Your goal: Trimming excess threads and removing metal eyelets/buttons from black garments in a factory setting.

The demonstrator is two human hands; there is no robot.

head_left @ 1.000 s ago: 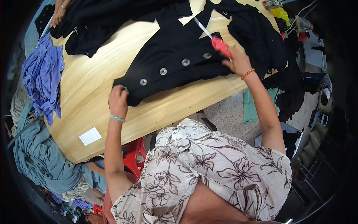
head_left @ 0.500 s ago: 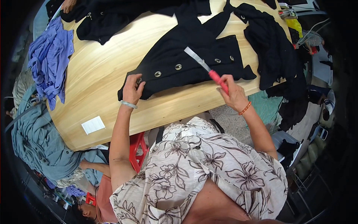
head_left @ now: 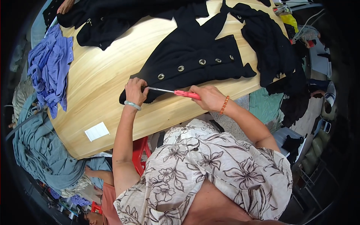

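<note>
A black knitted garment [head_left: 195, 48] with a row of large marbled buttons lies spread over the wooden table [head_left: 101, 75]. At its lower left end, my left hand [head_left: 135, 92] is closed on the fabric edge, fingers bent; the bit it pinches is mostly hidden. My right hand [head_left: 210, 98] grips the red handle of a tool with a long, flat metal blade [head_left: 161, 90]. The blade points left, and its tip reaches my left thumb and fingers at the garment's edge. Whether the tip touches the cloth I cannot tell.
More black garments lie at the far side [head_left: 112, 18] and right [head_left: 268, 45]. Purple clothing [head_left: 50, 67] hangs at the left edge, above a blue-grey heap [head_left: 45, 142]. A white paper [head_left: 96, 131] lies near the front. Another person's hand [head_left: 66, 6] is at the far left; someone sits lower left [head_left: 110, 202].
My right hand has brought the red-handled tool down and left, turning its blade from upward to level, with the tip now at my left hand. My left hand stays at the garment's end.
</note>
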